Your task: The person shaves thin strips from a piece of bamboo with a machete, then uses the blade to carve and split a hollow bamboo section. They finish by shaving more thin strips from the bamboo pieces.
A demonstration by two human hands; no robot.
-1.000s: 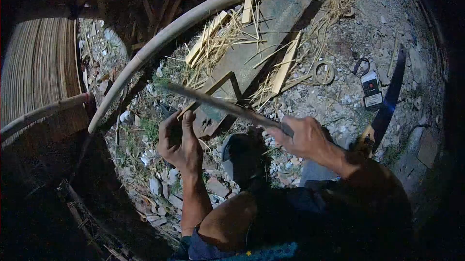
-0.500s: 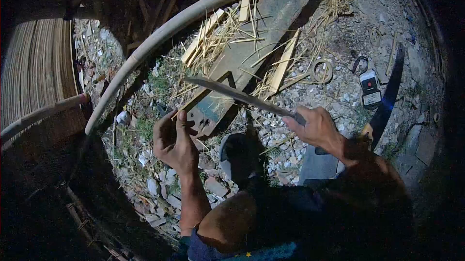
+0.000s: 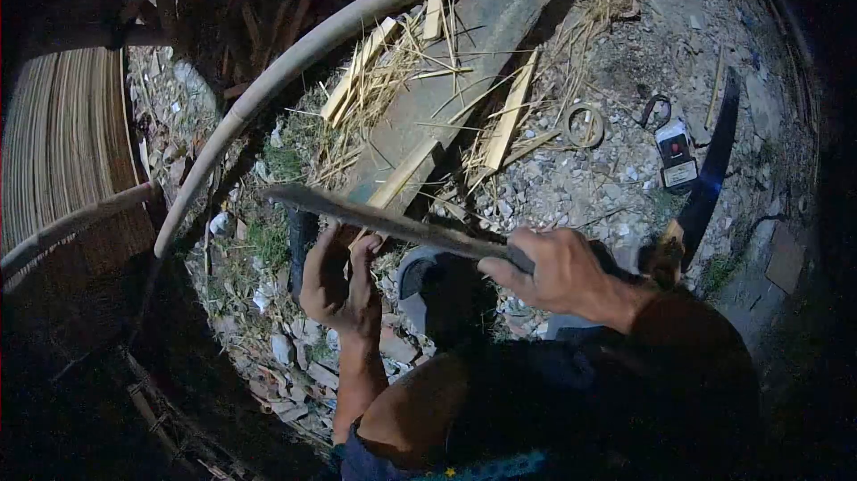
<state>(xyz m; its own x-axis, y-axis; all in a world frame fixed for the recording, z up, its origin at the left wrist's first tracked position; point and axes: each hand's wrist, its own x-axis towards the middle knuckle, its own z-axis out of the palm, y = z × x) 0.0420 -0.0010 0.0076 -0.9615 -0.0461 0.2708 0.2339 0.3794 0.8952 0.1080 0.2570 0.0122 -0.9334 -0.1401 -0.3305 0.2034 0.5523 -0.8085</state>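
In my right hand (image 3: 571, 276) is the handle of a long knife (image 3: 384, 222), its fingers wrapped round it. The blade points left and crosses over a pale wooden strip (image 3: 406, 173). My left hand (image 3: 344, 284) pinches the near end of that strip between thumb and fingers, just below the blade. The strip's far end overlaps a worn plank (image 3: 509, 16) on the ground. Shavings and thin splinters (image 3: 428, 79) lie across this plank. Between my hands, a shoe (image 3: 420, 289) shows partly in shadow.
A curved pole (image 3: 241, 106) arches along the left, beside a large bundle of slats (image 3: 71, 124). On the rubble at right lie a tape roll (image 3: 598, 128), a small black-and-white box (image 3: 676, 155) and a long dark blade (image 3: 714, 159) with a wooden handle. Cut strips (image 3: 513, 115) flank the plank.
The knife has moved left and down, bringing its blade over the strip near my left hand. My left hand has shifted slightly right, still pinching the strip.
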